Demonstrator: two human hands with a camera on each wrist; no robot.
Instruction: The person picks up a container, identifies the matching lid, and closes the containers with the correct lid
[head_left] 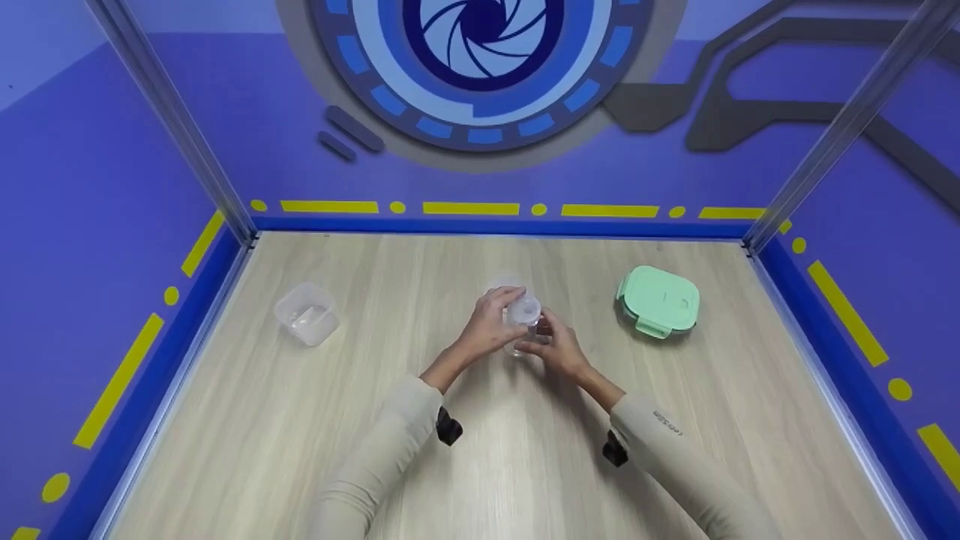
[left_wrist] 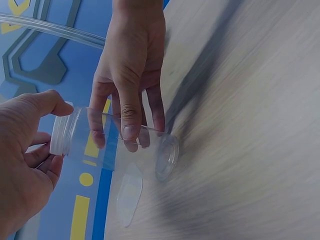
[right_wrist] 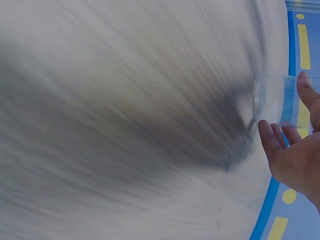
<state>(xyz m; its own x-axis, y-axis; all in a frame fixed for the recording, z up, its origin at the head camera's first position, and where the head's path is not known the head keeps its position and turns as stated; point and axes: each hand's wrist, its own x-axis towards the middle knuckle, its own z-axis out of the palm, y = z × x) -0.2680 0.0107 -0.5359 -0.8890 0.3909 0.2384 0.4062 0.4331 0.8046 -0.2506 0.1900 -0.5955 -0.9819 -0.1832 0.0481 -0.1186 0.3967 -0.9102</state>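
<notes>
A clear plastic jar (left_wrist: 107, 157) with a translucent ribbed screw lid (head_left: 525, 308) is between my hands at the middle of the table. With thumb and fingers my left hand (head_left: 489, 324) grips the lid at the top; the left wrist view shows the curled fingers of that hand (left_wrist: 22, 155) around its rim. Lower down, my right hand (head_left: 557, 346) holds the jar's see-through wall, thumb on one side and fingers on the other, as the right hand (right_wrist: 297, 157) also shows in the right wrist view. Whether the jar's base touches the table is unclear.
Behind the jar lies a flat translucent piece (left_wrist: 130, 195) on the wooden table (head_left: 420, 300). A translucent square container (head_left: 319, 328) stands at the left. To the right is a box with a mint-green clip lid (head_left: 660, 298). Blue panels (head_left: 480, 225) border the table.
</notes>
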